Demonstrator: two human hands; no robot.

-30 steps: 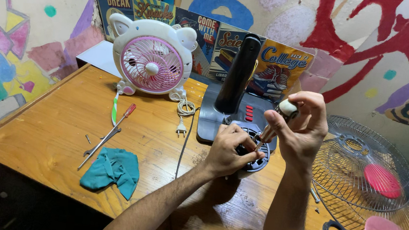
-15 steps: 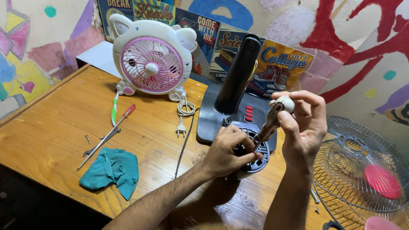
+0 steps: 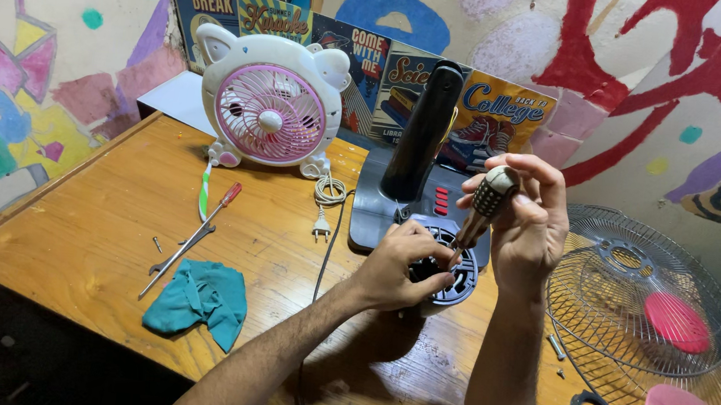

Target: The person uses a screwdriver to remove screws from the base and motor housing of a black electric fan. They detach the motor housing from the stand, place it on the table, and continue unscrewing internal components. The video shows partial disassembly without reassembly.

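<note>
Gripping the screwdriver [image 3: 481, 207] by its ribbed handle, the right hand [image 3: 524, 227] tilts it steeply, tip pointing down-left into the dark motor housing [image 3: 450, 282], which the left hand [image 3: 398, 268] clasps on the worktop [image 3: 113, 205].

- Two bare forearms come up from the bottom edge, uncovered all the way; no sleeve cuff shows.
- The left hand [image 3: 396, 272] wears no glove, ring or watch.
- The right hand [image 3: 523, 230] is likewise ungloved, wrist bare, without band or bracelet.
- Fingernails are short and unpainted.
</note>
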